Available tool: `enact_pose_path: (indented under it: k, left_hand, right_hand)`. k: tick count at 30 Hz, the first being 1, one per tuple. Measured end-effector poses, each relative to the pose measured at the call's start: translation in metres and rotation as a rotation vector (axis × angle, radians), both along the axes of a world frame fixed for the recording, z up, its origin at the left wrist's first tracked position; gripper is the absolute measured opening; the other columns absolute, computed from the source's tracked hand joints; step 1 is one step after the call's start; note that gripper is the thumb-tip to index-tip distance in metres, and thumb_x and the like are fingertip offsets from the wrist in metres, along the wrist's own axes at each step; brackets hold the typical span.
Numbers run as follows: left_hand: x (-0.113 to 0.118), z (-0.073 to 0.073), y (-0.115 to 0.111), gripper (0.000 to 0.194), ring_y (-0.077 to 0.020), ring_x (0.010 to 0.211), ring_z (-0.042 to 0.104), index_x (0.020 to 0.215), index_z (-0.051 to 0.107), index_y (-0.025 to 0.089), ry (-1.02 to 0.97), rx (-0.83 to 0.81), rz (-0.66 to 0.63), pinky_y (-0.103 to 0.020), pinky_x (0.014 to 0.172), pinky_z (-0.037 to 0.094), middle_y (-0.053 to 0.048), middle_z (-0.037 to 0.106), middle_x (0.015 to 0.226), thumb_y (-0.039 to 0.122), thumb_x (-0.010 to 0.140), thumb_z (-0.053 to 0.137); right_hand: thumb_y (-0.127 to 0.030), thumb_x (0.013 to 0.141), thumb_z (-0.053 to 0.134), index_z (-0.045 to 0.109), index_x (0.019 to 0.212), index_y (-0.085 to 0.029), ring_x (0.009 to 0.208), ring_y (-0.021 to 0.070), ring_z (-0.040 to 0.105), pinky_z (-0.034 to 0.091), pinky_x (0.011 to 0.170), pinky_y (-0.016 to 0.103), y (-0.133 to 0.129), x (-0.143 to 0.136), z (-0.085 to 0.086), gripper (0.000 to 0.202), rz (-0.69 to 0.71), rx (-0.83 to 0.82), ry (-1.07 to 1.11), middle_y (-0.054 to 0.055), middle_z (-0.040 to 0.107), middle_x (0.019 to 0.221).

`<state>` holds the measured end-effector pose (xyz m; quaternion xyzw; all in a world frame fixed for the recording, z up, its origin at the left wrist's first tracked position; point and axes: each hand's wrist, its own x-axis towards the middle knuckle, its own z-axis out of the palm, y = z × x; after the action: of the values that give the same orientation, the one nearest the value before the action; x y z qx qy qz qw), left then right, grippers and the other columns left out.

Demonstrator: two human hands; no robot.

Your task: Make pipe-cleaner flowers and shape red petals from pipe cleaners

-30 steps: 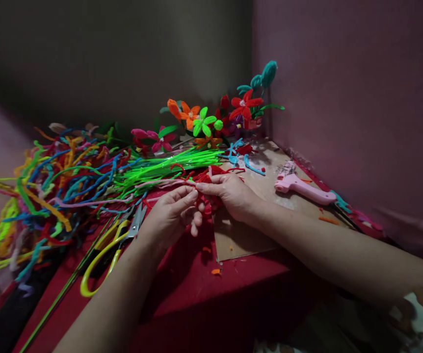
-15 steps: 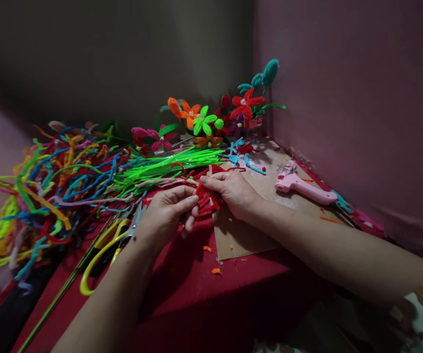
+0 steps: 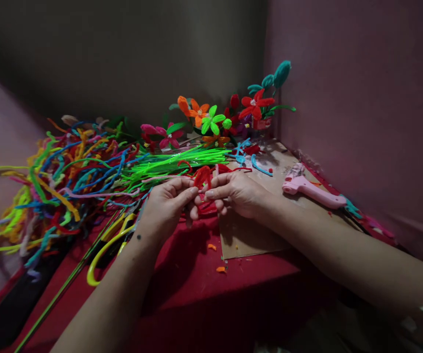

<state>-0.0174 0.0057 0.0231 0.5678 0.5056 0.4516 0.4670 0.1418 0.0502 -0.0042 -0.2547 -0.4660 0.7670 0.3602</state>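
Observation:
A red fuzzy stem [image 3: 201, 176], bent into a loop, stands up between my two hands above the table. My left hand [image 3: 172, 198] pinches one side of it between thumb and fingers. On the other side, my right hand [image 3: 235, 192] has thumb and fingertips closed on the lower part of the loop. The fingertips of both hands nearly meet. More red stems lie behind and below the hands, partly hidden by them. Near my left wrist, yellow-handled scissors [image 3: 99, 260] lie on the red cloth [image 3: 185, 274].
Tangled colourful stems [image 3: 82, 171] fill the left, beside a bundle of green stems [image 3: 197, 157]. Fuzzy flowers [image 3: 211, 120] stand at the back. A pink glue gun [image 3: 314, 191] rests on a brown board [image 3: 248, 235] at right. Orange scraps [image 3: 221, 269] lie in front.
The red piece now shows as an upright loop between the hands. My right fingertips have moved lower on it, and the hands are closer together. The whole view has shifted slightly.

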Motion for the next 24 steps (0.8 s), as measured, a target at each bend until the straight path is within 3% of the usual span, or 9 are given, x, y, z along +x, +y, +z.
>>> enact_pose_path:
  k: [4, 10, 16, 24]
  left_hand:
    - [0.002, -0.001, 0.001, 0.013, -0.0097, 0.037, 0.051, 0.078, 0.054, 0.014, 0.019, -0.007, 0.01, -0.019, 0.03, 0.041, 0.001, 0.06, 0.059, 0.024, 0.074, 0.062]
    - [0.004, 0.002, 0.001, 0.014, -0.0107, 0.033, 0.05, 0.079, 0.055, 0.014, -0.013, -0.026, 0.0, -0.019, 0.032, 0.039, 0.001, 0.058, 0.047, 0.025, 0.074, 0.061]
    - [0.007, 0.004, -0.003, 0.016, -0.0105, 0.036, 0.053, 0.078, 0.053, 0.014, -0.014, -0.026, 0.01, -0.02, 0.033, 0.042, 0.0, 0.061, 0.054, 0.025, 0.071, 0.063]
    - [0.017, 0.005, -0.008, 0.018, -0.012, 0.035, 0.054, 0.074, 0.05, 0.014, 0.011, -0.034, 0.036, -0.02, 0.028, 0.04, 0.0, 0.061, 0.058, 0.025, 0.069, 0.064]
  right_hand:
    - [-0.005, 0.064, 0.062, 0.059, 0.069, -0.011, 0.051, 0.0112, 0.061, 0.052, 0.052, 0.024, -0.002, -0.001, 0.0, 0.008, -0.005, -0.062, 0.095, 0.005, 0.066, 0.061]
    - [-0.011, 0.067, 0.065, 0.058, 0.067, -0.011, 0.058, 0.0123, 0.064, 0.053, 0.064, 0.026, -0.002, -0.003, 0.002, 0.007, -0.035, -0.037, 0.261, 0.002, 0.065, 0.062]
    - [-0.009, 0.064, 0.067, 0.058, 0.066, -0.014, 0.058, 0.0113, 0.062, 0.053, 0.064, 0.028, -0.002, -0.005, 0.003, 0.011, -0.151, -0.039, 0.345, -0.003, 0.061, 0.059]
    - [-0.013, 0.056, 0.073, 0.06, 0.065, -0.015, 0.051, 0.009, 0.055, 0.048, 0.055, 0.026, -0.008, -0.007, 0.003, 0.016, -0.255, 0.088, 0.188, -0.003, 0.06, 0.059]
